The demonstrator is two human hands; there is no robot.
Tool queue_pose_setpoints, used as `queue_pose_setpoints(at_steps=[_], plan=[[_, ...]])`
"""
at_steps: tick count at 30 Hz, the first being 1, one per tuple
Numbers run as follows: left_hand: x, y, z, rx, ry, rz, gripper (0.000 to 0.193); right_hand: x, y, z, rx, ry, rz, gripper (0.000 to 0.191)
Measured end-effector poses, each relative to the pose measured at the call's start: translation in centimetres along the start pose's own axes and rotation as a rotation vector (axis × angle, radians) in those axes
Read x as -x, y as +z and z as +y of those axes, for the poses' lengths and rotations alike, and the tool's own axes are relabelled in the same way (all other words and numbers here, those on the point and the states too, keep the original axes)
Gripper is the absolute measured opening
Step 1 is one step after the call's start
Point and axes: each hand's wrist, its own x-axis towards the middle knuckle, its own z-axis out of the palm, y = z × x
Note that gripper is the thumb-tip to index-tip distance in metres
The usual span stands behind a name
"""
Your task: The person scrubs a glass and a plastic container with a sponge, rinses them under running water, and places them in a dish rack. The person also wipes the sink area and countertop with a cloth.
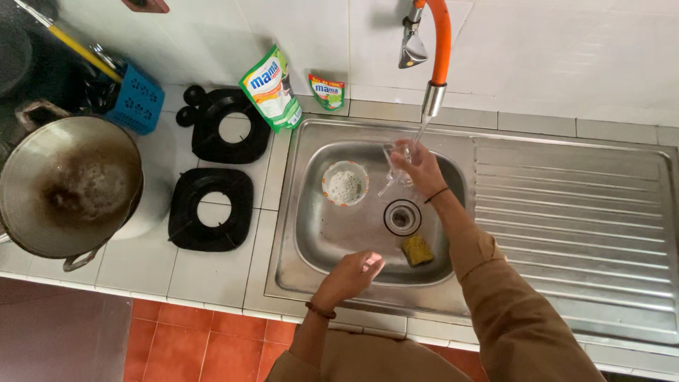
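Overhead, the right hand (419, 168) gripped a clear glass (397, 164) under the thin stream from the orange-necked tap (437, 64), inside the steel sink (311, 233), fingers wrapped around the glass. Meanwhile the left hand (351, 274) hovered over the sink's near edge, loosely curled and holding nothing, with a yellow sponge (417, 249) lying just beside the drain (402, 216) and a round white strainer (345, 183) resting in the basin to the left. Out on the tiled tabletop (212, 272) sat two black burner rings (211, 210), a charred wok (67, 185) and two green soap pouches (271, 88) against the wall.
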Motion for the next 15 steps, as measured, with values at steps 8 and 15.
queue_pose_setpoints(at_steps=[8,15], plan=[[-0.9,0.2,-0.1,-0.015,0.059,0.064,0.038,2.1,-0.3,0.1,-0.165,-0.359,-0.026,0.063],[-6.5,1.0,0.2,0.411,0.022,0.264,0.054,2.8,-1.2,-0.2,-0.391,-0.115,-0.088,0.049]])
